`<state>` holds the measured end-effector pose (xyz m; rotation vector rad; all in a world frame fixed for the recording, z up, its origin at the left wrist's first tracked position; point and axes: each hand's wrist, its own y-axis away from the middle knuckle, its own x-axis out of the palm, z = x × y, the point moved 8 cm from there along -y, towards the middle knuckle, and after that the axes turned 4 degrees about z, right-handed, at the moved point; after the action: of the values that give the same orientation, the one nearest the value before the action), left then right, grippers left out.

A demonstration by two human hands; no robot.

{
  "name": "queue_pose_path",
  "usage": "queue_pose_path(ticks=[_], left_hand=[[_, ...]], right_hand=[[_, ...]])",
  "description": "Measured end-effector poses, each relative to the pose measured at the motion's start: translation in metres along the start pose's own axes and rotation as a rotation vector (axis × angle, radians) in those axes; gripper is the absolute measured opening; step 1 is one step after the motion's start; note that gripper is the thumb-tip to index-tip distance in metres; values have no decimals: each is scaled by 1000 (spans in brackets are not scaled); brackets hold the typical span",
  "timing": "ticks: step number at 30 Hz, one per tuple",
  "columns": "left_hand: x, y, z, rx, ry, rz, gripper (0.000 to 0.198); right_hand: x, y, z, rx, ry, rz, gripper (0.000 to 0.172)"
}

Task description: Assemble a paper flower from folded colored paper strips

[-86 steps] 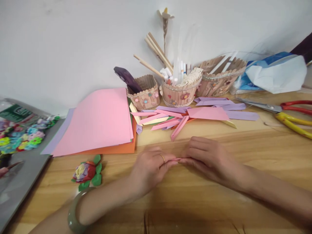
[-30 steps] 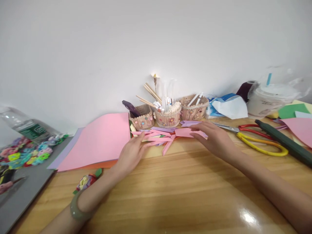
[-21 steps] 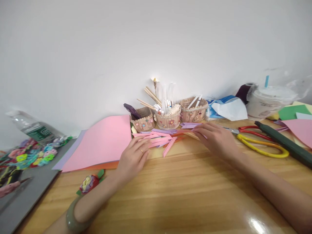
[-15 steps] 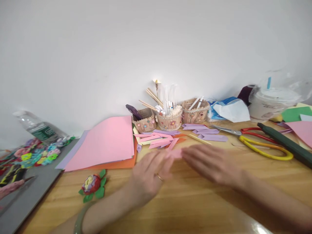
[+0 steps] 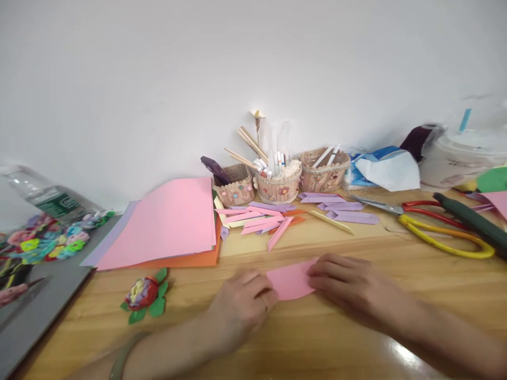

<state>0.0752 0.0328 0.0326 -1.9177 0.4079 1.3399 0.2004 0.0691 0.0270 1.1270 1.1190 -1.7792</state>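
A small rectangle of pink paper (image 5: 292,281) stretches between my two hands, low over the wooden table. My left hand (image 5: 246,303), with a ring on one finger, grips its left end. At the right end, the fingers of my right hand (image 5: 348,282) close over the paper, thumb hidden. Behind lies a loose pile of folded pink strips (image 5: 259,219) mixed with yellow, purple and orange ones. Folded purple strips (image 5: 352,217) lie right of that pile. A paper flower (image 5: 143,293) with green leaves rests left of my left hand.
A stack of coloured sheets (image 5: 170,227) lies at the left, pink on top. Three decorated baskets (image 5: 279,191) line the wall. Scissors (image 5: 443,237) and a dark green stick (image 5: 471,221) lie at the right. A grey board (image 5: 59,311) with colourful pieces and a bottle (image 5: 55,200) stands far left.
Both hands have drawn nearer to me with the pink paper, which now shows as a wider flat rectangle between them. The view has shifted slightly.
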Motion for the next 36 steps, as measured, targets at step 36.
queue_pose_path(ticks=[36], left_hand=[[29, -9, 47, -547, 281, 259, 10]], right_hand=[[21, 1, -52, 656, -224, 79, 10]])
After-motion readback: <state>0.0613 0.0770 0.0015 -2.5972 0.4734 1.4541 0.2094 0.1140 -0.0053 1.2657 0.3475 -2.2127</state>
